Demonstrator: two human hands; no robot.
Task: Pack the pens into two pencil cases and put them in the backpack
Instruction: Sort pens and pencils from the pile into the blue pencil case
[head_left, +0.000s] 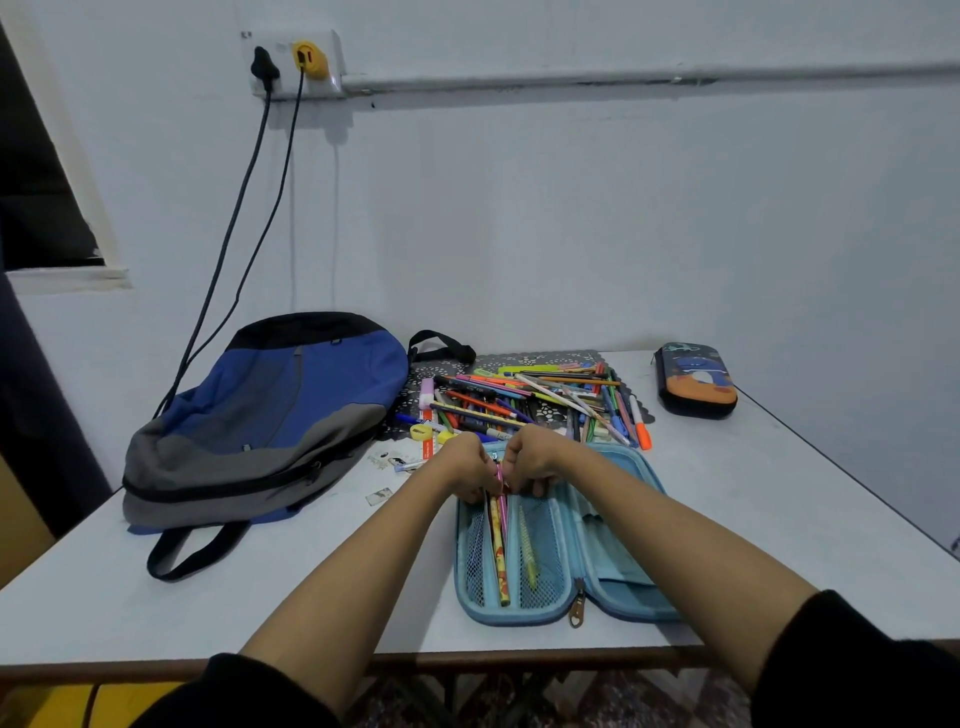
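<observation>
The pencils (498, 545) were pinched at their far ends by fingers of left hand (464, 467) and right hand (535, 462), inside open pencil case (519, 618).

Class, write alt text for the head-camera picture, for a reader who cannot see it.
A left hand and right hand hold long pencils in the mesh half of an open light-blue pencil case on a white table. Behind lie a heap of coloured pens, a blue-and-grey fabric backpack at left and a closed dark pencil case at right.

No legible text — none anywhere
</observation>
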